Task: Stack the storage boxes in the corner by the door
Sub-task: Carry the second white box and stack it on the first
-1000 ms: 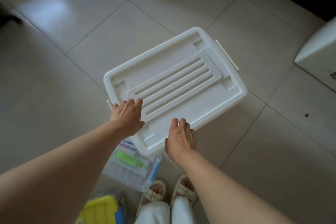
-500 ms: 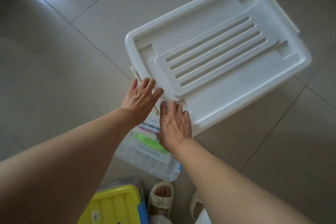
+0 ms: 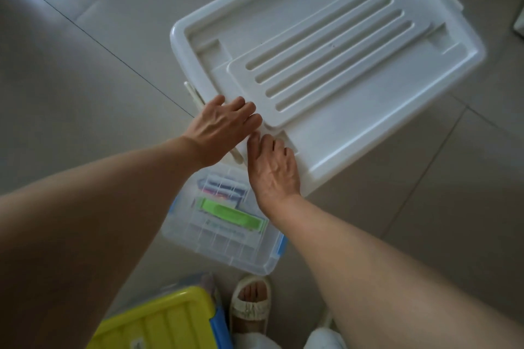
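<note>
A large white storage box (image 3: 354,37) with a ribbed lid stands on the tiled floor in front of me. My left hand (image 3: 219,127) rests flat on the lid's near left corner, fingers straight. My right hand (image 3: 273,167) lies flat on the same corner just beside it, fingers stretched onto the lid. Just behind my hands, a small clear box (image 3: 226,224) with blue latches and a green item inside sits on the floor. A yellow-lidded box (image 3: 158,323) with blue trim lies at the bottom left.
My sandalled foot (image 3: 249,306) stands between the clear box and the yellow box. A white object's edge (image 3: 520,22) shows at the far right. Grey floor tiles (image 3: 71,79) spread to the left and right of the white box.
Both hands have drawn together on the white box's near left corner. The view has shifted down and closer, so the white box sits higher and further right in frame.
</note>
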`<move>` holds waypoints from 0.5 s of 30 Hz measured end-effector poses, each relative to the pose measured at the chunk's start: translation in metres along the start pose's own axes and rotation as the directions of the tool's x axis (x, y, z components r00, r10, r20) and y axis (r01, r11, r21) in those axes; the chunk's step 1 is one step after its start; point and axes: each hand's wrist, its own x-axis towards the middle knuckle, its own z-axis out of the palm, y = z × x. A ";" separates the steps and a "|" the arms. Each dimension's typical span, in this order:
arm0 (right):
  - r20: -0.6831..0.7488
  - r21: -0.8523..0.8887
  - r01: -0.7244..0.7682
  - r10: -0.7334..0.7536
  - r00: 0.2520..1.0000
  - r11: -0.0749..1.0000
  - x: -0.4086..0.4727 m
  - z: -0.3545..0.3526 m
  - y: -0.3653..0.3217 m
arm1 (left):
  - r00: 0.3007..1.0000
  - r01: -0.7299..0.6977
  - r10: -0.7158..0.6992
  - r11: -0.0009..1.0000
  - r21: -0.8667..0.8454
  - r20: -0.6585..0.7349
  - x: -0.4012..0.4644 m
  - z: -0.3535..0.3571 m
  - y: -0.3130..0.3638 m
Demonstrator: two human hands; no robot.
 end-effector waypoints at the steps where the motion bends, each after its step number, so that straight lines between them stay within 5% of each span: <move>1: 0.008 0.003 -0.001 0.001 1.000 1.000 -0.003 -0.003 0.005 | 1.000 -0.007 0.007 1.000 -0.002 0.003 0.003 -0.005 0.003; 6: -0.007 -0.066 0.016 -0.016 1.000 0.998 -0.026 -0.029 0.051 | 0.999 -0.019 0.020 1.000 -0.022 0.043 0.028 -0.038 0.036; 15: 0.187 -0.114 0.066 -0.044 0.981 0.991 -0.072 -0.074 0.179 | 0.973 0.054 -0.018 0.987 -0.151 0.230 0.099 -0.104 0.138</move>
